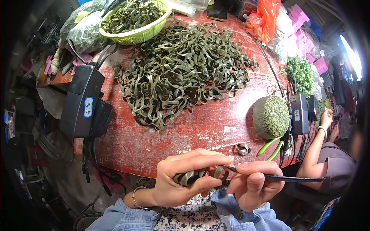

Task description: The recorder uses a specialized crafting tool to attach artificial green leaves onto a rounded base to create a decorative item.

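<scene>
My left hand (183,169) is closed round several olive-green rubber-like loops (189,177). Its thumb and forefinger pinch one loop (219,172) at the fingertips. A slim black pointed tool (295,178) is gripped in my right hand (256,183); its tip meets the pinched loop, and its long end sticks out to the right. I cannot tell whether it is a blade or tweezers. A big pile of similar loops (185,69) covers the middle of the red table (192,133). One curled loop (242,149) lies apart near the front edge.
A yellow-green basket (135,36) of loops stands at the back left. To the right are a round container of green bits (271,117), green-handled pliers (269,148) and an orange bag (264,21). Black boxes (83,100) with cables flank the table. A co-worker's arm (318,142) shows at right.
</scene>
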Available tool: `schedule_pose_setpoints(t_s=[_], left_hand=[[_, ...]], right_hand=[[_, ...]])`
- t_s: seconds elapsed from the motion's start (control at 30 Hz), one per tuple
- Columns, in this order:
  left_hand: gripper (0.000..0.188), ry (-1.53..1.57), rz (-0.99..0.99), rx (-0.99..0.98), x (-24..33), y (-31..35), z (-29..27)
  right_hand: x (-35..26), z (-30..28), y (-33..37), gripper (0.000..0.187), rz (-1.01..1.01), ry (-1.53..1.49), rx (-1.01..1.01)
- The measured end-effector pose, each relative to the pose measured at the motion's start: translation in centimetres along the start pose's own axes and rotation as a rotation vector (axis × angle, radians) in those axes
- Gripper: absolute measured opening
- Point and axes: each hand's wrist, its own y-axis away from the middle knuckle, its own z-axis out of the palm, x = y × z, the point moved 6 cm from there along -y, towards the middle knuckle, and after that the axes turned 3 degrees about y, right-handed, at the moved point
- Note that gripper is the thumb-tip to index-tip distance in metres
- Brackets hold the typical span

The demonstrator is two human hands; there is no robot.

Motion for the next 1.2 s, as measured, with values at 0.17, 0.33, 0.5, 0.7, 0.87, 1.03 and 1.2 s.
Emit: schedule_pose_setpoints(t_s=[0.17, 0.33, 0.5, 0.7, 0.87, 1.03, 1.2], left_hand=[[0.026, -0.059, 0.049, -0.032, 0.1, -0.1, 0.0], [0.026, -0.129, 0.082, -0.029, 0.5, 0.0, 0.1], [0.026, -0.108, 0.125, -0.059, 0.2, -0.2, 0.1], [0.026, -0.078, 0.175, -0.040, 0.4, -0.1, 0.2], [0.026, -0.117, 0.116, -0.038, 0.1, 0.0, 0.1], [0.027, -0.147, 0.088, -0.019, 0.4, -0.1, 0.1], [0.027, -0.133, 0.021, -0.032, 0.1, -0.2, 0.2]], right_hand=[[-0.2, 0.3, -0.3, 0.023, -0.062, -0.035, -0.086], [0.4, -0.2, 0.1, 0.023, 0.028, -0.058, 0.039], [0.5, -0.3, 0.4, 0.025, 0.025, -0.130, 0.077], [0.5, 0.0, 0.2, 0.024, 0.045, -0.184, 0.068], [0.5, -0.1, 0.0, 0.024, 0.087, -0.105, 0.067], [0.7, -0.2, 0.1, 0.024, -0.077, -0.006, 0.058], [0.2, -0.9, 0.6, 0.024, -0.189, 0.074, 0.128]])
